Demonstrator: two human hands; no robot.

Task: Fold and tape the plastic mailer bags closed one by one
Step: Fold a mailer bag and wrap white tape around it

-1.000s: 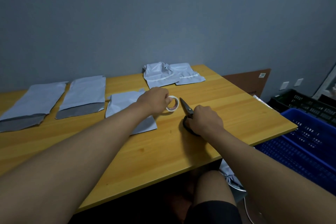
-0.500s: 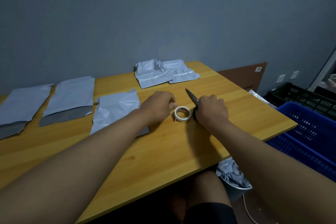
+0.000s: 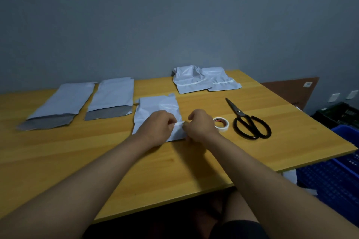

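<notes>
A folded white mailer bag [image 3: 158, 105] lies in the middle of the wooden table [image 3: 136, 165]. My left hand [image 3: 157, 128] and my right hand [image 3: 201, 125] meet over its near right corner and pinch a short strip of white tape [image 3: 179, 123] between them. The tape roll [image 3: 221, 124] lies flat just right of my right hand. Black-handled scissors [image 3: 246, 121] lie right of the roll, blades pointing away. Two flat unfolded mailer bags [image 3: 64, 101] [image 3: 112, 99] lie at the left with grey flaps toward me.
Two folded and taped bags [image 3: 189, 81] [image 3: 223, 81] lie at the table's far edge by the grey wall. A blue plastic crate [image 3: 334, 176] and a black crate [image 3: 340, 114] stand on the floor at the right. My knee shows below the table's front edge.
My left hand has let go of the tape roll and my right hand of the scissors. Both now lie on the table. The hands have come together on a tape strip over the middle bag.
</notes>
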